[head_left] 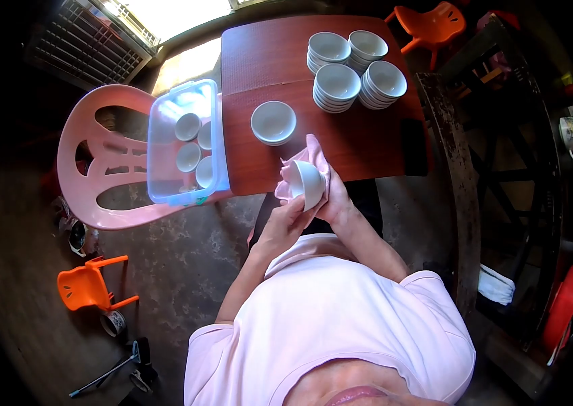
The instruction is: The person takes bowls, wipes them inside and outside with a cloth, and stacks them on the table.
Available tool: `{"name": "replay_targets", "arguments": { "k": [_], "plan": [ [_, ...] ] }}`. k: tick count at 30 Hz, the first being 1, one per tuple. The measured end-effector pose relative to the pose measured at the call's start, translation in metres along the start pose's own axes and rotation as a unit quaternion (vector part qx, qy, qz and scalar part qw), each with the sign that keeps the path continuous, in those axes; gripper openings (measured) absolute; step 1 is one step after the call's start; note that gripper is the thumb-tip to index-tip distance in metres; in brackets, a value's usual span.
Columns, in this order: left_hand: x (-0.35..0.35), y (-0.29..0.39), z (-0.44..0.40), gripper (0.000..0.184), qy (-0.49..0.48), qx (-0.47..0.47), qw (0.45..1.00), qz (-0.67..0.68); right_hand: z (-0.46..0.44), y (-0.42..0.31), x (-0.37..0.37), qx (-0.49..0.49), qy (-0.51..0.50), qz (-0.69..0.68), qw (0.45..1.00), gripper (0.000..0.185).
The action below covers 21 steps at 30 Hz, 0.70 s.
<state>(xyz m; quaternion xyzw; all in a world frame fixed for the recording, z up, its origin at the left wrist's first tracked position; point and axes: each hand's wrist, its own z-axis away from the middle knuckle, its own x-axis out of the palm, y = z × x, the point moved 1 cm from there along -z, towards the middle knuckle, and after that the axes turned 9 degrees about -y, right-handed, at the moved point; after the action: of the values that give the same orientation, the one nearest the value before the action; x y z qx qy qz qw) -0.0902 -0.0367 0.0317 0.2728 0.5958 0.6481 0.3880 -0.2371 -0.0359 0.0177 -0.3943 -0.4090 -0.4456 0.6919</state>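
A white bowl is tilted on its side between my hands, near the table's front edge. My left hand has its fingers closed on the bowl's lower rim. Behind the bowl, my right hand grips a pink cloth that wraps round the bowl's outside and shows at its opening. A short stack of white bowls stands on the red-brown table just beyond. Several taller stacks of white bowls stand together at the table's back right.
Left of the table, a clear plastic bin holding several small white bowls rests on a pink chair. Orange small chairs stand at lower left and upper right. A dark wooden bench is at the right.
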Motion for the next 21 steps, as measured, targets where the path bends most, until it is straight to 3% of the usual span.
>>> {"name": "replay_targets", "arguments": {
  "k": [3,6,8,10,12,17,21],
  "plan": [
    [-0.004,0.009,-0.01,0.04,0.015,0.1,0.976,-0.19,-0.005,0.005,-0.014,-0.012,-0.038,-0.009,0.999,0.042],
    [-0.01,0.027,-0.015,0.046,0.048,0.175,0.914,-0.364,0.011,0.005,-0.01,-0.058,0.04,0.042,0.997,0.039],
    [-0.019,0.025,-0.02,0.048,0.052,0.17,0.912,-0.369,0.014,-0.003,-0.026,-0.042,0.005,0.042,0.998,0.035],
    [-0.033,0.037,-0.022,0.046,0.041,0.108,0.924,-0.364,0.029,-0.016,-0.013,-0.014,-0.021,0.046,0.999,0.036],
    [-0.051,0.037,-0.034,0.046,0.091,0.124,0.883,-0.444,0.037,-0.026,-0.028,0.004,-0.018,0.044,0.999,0.043],
    [-0.094,0.035,-0.081,0.02,0.098,0.147,0.786,-0.593,0.055,-0.03,-0.089,0.044,-0.014,0.014,0.999,0.04],
    [-0.105,0.028,-0.097,0.026,0.014,0.044,0.806,-0.59,0.071,-0.035,-0.129,0.017,0.002,0.016,1.0,0.042]
  ]
}}
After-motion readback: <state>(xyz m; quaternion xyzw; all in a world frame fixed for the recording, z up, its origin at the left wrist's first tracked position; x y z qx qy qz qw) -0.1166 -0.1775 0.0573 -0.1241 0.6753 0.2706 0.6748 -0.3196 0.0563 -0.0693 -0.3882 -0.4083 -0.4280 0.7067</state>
